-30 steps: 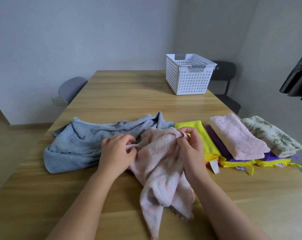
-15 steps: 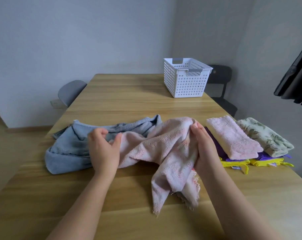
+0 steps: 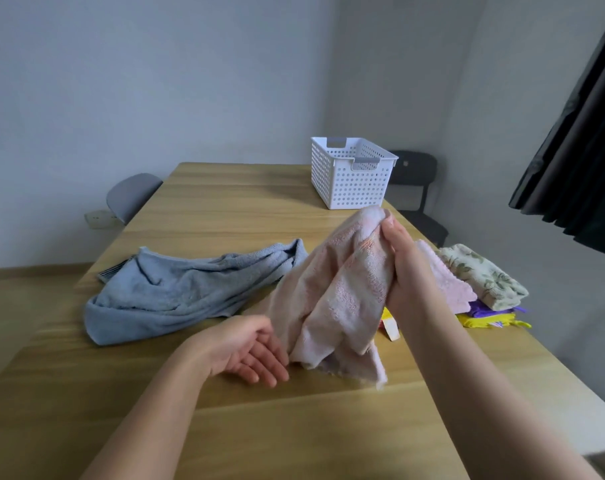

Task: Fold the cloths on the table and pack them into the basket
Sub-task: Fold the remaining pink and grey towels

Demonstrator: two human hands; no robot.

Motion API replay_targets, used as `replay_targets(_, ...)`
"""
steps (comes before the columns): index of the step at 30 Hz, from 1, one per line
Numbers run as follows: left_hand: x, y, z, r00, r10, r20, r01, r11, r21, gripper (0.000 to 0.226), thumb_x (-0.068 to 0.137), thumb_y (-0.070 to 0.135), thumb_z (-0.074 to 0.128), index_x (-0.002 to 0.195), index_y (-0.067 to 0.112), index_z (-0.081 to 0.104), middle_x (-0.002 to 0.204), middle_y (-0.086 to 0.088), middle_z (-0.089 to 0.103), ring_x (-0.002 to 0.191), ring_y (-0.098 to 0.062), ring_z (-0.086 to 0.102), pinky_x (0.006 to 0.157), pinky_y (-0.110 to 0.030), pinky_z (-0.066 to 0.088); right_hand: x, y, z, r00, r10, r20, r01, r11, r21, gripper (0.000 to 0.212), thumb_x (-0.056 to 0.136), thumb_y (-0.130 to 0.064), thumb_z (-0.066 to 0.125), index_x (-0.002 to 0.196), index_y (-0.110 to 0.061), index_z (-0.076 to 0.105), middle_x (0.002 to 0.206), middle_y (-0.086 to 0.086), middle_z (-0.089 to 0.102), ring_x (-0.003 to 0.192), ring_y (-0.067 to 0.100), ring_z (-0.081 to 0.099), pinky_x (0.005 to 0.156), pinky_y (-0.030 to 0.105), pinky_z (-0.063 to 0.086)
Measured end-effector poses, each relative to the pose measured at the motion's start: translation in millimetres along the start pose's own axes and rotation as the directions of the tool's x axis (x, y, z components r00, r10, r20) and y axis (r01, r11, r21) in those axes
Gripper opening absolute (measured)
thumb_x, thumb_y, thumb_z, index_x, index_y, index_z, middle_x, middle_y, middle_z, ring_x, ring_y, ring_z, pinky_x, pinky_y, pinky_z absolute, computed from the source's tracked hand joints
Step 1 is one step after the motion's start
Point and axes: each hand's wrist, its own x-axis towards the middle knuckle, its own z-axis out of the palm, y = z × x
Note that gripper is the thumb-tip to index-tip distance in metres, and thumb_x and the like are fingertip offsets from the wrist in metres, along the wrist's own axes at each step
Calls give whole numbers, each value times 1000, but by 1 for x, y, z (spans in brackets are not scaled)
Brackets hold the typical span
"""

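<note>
My right hand (image 3: 403, 268) grips the top of a crumpled pale pink cloth (image 3: 339, 292) and holds it up, its lower end trailing on the wooden table (image 3: 224, 216). Palm up and with straight fingers, my left hand (image 3: 249, 351) lies just left of the cloth's hanging edge and holds nothing. An unfolded blue towel (image 3: 176, 292) lies on the table to the left. The white perforated basket (image 3: 351, 173) stands at the far right of the table.
Folded cloths are stacked at the right edge: a pink one (image 3: 446, 282), a leaf-patterned one (image 3: 481, 275), purple and yellow ones (image 3: 484, 317) beneath. A grey chair (image 3: 131, 195) stands at the left and a black chair (image 3: 415, 188) behind the basket. A dark curtain (image 3: 578, 150) hangs at the right.
My left hand has let go of the pink cloth and dropped, palm up, beside it. My right hand has lifted the cloth higher.
</note>
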Motion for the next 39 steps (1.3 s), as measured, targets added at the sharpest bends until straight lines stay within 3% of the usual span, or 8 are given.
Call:
replay_targets(6,17,1,23,931,261,-255,-288,955,-74,28,94,7,44,114,23,56,73,-4,64,50,-13,51,40,-22,34,-7,-24,6,996,-24,91,20,999,47,30,99,-20,43,126,-9,51,104,11,62,94,21,63,77,35,56)
replay_targets(11,37,18,53,840,362,-405,-541,621,-567,37,87,-12,50,109,17,55,73,-2,56,54,-12,48,53,-26,36,-14,-35,0,989,-70,130,61,996,68,21,100,-17,39,112,-11,55,90,7,66,83,18,65,73,33,55)
replay_targets(14,47,31,70,922,122,-367,-368,566,-737,6,93,10,55,97,8,59,89,-11,61,75,-21,61,65,-31,51,-20,-42,-4,990,-82,113,77,996,51,23,100,-16,40,104,-10,62,86,9,68,77,19,67,70,32,58)
replay_targets(17,44,39,73,958,156,-242,-286,615,-735,35,92,34,51,98,2,65,89,-11,65,79,-27,64,76,-39,54,-22,-45,-12,993,-71,95,68,997,35,26,100,-16,41,95,-15,67,84,7,69,75,18,67,72,33,57)
replay_targets(23,34,51,61,750,507,-424,-637,384,-668,40,92,47,44,126,29,55,118,2,66,109,-16,61,85,-34,49,-20,-47,-29,999,-32,39,31,999,9,21,100,-19,42,104,-18,63,86,5,70,79,16,68,78,36,56)
replay_targets(31,-4,76,10,425,432,-796,-619,780,93,29,86,42,58,81,14,63,83,-8,68,81,-27,65,78,-38,54,-6,-51,-50,999,-9,-49,7,1000,-26,22,100,-15,41,102,-9,63,93,8,70,87,16,68,77,28,57)
replay_targets(34,-18,77,-11,481,425,-767,-578,811,88,28,86,38,63,76,13,61,80,-7,63,72,-21,58,67,-29,45,0,-48,-59,979,126,-160,-143,985,-97,27,96,-19,51,116,-1,59,110,18,65,99,24,66,79,33,56)
replay_targets(39,-32,76,-31,573,384,-724,-587,809,-36,18,86,28,68,84,11,61,89,-9,62,84,-21,60,79,-32,47,-9,-46,-65,918,363,-158,-387,740,-550,9,90,-5,58,85,-13,58,72,8,64,57,19,63,44,26,52)
